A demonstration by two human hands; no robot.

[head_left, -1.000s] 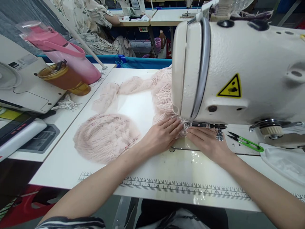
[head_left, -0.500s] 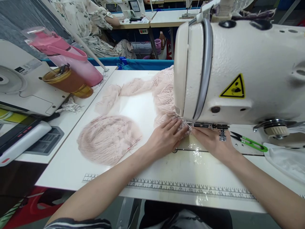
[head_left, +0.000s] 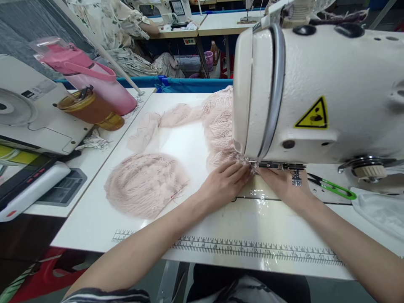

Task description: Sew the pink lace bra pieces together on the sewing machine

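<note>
Pale pink lace fabric (head_left: 219, 130) runs along the left of the white sewing machine (head_left: 315, 84) and in under its head. My left hand (head_left: 225, 183) is closed on the lace's edge beside the needle area, fingers drawn together. On the other side of the presser area lies my right hand (head_left: 285, 185), reaching in beneath the machine head; its fingertips are hidden behind the metal attachment (head_left: 277, 165). To the left, a coiled heap of the same pink lace (head_left: 145, 185) rests on the table.
Green-handled thread snips (head_left: 336, 188) lie right of my right hand, near a white cloth (head_left: 378, 210). A printed ruler (head_left: 252, 250) follows the front table edge. At left stand a pink bottle (head_left: 97, 80) and a brown cup (head_left: 91, 110). Another person's floral sleeve (head_left: 132, 19) shows behind.
My left hand's fingers, flatter and more spread before, are now bunched together at the lace's edge. My right hand stays by the presser area. The whole view has shifted slightly.
</note>
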